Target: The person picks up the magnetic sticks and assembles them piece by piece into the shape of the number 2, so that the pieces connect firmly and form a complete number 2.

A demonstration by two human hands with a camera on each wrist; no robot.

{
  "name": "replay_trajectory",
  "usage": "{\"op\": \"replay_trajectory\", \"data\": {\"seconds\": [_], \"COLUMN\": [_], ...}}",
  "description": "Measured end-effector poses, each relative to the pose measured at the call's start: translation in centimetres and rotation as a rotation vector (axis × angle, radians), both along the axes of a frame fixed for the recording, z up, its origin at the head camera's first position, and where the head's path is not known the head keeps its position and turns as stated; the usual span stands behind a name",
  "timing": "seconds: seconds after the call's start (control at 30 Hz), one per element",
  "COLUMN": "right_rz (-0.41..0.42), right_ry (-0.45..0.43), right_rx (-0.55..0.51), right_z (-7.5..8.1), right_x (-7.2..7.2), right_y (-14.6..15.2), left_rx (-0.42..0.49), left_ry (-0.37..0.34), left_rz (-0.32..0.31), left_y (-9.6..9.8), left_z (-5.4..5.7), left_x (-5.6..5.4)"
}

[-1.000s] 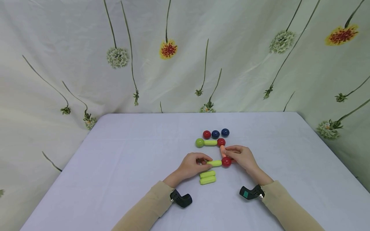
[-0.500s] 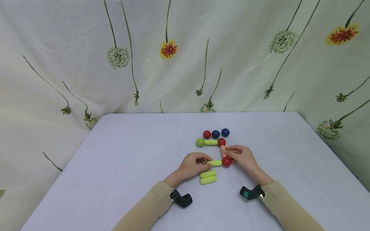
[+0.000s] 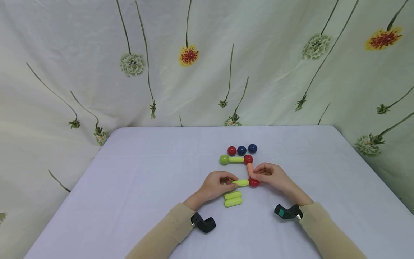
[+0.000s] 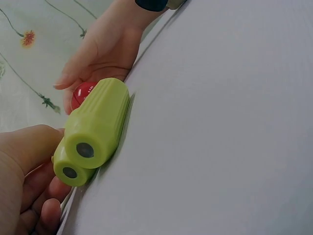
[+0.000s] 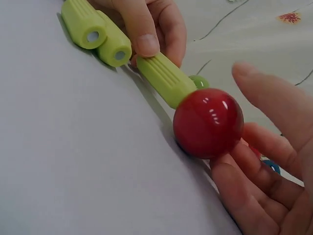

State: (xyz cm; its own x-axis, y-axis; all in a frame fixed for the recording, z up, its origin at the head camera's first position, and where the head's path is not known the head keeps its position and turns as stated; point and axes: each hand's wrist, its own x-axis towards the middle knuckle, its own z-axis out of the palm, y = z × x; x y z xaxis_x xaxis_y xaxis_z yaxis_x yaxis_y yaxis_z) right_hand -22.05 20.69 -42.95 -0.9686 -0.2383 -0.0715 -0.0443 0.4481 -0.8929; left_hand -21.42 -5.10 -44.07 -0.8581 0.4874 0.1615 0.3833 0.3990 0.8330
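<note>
My left hand [image 3: 214,185] pinches the near end of a ribbed yellow-green magnetic rod [image 3: 241,183], thumb on top in the right wrist view. The rod's other end meets a glossy red ball [image 5: 208,123]. Around that ball is my right hand [image 3: 273,177], its fingers at the ball's side and the thumb held apart from it. From the ball an orange rod [image 3: 250,169] leads back to a second red ball [image 3: 248,159]. There another yellow-green rod [image 3: 236,159] runs left to a green ball [image 3: 224,159].
Two loose yellow-green rods [image 3: 233,199] lie side by side just in front of my left hand, with grey discs in their ends. Behind the chain sit a red ball [image 3: 231,150] and two dark blue balls [image 3: 247,149] in a row. A white cloth covers the table [image 3: 155,172].
My right hand has loosened on the orange rod and near red ball, and its wrist has shifted right and slightly back. The left hand and the pieces have hardly moved.
</note>
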Motion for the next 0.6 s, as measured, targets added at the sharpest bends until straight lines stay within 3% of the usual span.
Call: {"op": "replay_trajectory", "data": {"seconds": [0.17, 0.27, 0.6], "right_rz": [0.185, 0.250, 0.239], "right_ry": [0.117, 0.165, 0.110], "right_rx": [-0.014, -0.014, 0.003], "right_z": [-0.5, -0.7, -0.6], "right_x": [-0.1, -0.2, -0.2], "right_y": [1.2, 1.4, 1.3], "left_rx": [0.006, 0.004, 0.006], "left_ry": [0.005, 0.006, 0.007], "left_rz": [-0.005, -0.002, 0.009], "left_y": [0.0, 0.0, 0.1], "left_z": [-0.1, -0.2, -0.3], "left_x": [-0.1, -0.2, -0.2]}}
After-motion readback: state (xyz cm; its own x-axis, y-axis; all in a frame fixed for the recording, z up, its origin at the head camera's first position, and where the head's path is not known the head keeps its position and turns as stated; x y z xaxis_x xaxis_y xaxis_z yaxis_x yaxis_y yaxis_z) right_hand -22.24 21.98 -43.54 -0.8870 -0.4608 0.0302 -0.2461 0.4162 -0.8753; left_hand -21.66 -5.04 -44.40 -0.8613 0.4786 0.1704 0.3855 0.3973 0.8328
